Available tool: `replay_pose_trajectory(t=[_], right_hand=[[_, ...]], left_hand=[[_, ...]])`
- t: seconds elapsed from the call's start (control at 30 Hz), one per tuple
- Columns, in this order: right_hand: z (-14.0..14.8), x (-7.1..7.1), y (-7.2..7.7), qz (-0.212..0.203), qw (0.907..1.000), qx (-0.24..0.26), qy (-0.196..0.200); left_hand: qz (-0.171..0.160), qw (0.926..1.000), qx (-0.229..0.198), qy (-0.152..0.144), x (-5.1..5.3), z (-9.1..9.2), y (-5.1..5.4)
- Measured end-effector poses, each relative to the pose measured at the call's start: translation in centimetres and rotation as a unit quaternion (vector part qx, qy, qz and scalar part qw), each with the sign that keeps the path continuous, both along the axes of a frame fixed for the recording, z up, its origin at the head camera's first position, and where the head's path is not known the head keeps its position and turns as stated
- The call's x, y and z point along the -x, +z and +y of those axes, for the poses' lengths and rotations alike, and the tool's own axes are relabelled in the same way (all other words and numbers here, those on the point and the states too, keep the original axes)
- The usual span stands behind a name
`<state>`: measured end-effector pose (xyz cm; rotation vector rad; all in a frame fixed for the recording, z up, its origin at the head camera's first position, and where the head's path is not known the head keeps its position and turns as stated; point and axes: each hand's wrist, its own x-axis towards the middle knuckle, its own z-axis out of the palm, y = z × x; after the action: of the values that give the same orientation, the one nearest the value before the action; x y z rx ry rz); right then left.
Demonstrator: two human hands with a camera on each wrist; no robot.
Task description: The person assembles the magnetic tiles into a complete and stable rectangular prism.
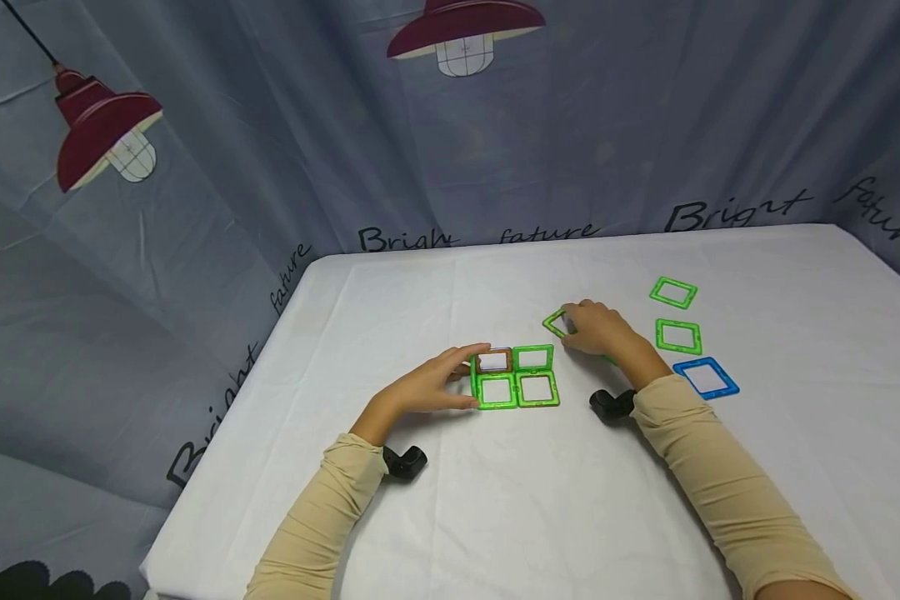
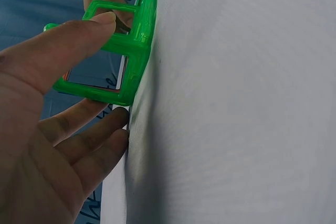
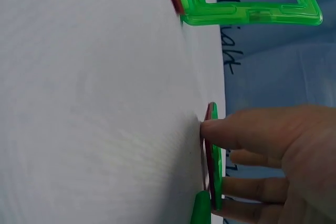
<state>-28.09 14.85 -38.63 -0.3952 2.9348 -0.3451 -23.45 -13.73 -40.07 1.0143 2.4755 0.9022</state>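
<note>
On the white table stands a joined group of green magnetic tiles (image 1: 497, 407), open square frames, with a brownish-red frame (image 1: 495, 350) at its back left. Some of the frames stand upright. My left hand (image 1: 431, 383) holds the group at its left side. In the left wrist view the thumb lies across a green frame (image 2: 128, 98), with the other fingers beyond it. To the right of the group, my right hand (image 1: 596, 327) pinches a separate green magnetic tile (image 1: 552, 322). That tile shows a red edge (image 3: 209, 156) in the right wrist view.
Two green tiles (image 1: 675, 292) and a blue tile (image 1: 720, 392) lie on the table (image 1: 495, 517) beyond my right forearm. Part of another green piece (image 3: 200, 211) shows near the right hand. A patterned grey-blue curtain (image 1: 270, 125) hangs behind the table.
</note>
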Motion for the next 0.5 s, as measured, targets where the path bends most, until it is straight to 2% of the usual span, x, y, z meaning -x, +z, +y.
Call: replay_pose_trajectory(t=[0.1, 0.23, 0.33, 0.5], right_hand=[[0.1, 0.0, 0.1, -0.004, 0.9999, 0.009, 0.007], [0.3, -0.2, 0.6, -0.005, 0.998, 0.055, 0.028], [0.3, -0.5, 1.5, 0.0, 0.9942, 0.092, 0.055], [-0.5, -1.4, 3.2, 0.028, 0.9886, 0.115, 0.093]], left_hand=[[0.003, 1.0, 0.003, -0.001, 0.0, 0.0, 0.0], [0.003, 1.0, 0.005, 0.0, 0.1, 0.1, 0.0], [-0.011, 0.9999, -0.001, 0.006, 0.2, 0.2, 0.0], [-0.028, 0.9995, -0.008, 0.014, 0.1, 0.2, 0.0]])
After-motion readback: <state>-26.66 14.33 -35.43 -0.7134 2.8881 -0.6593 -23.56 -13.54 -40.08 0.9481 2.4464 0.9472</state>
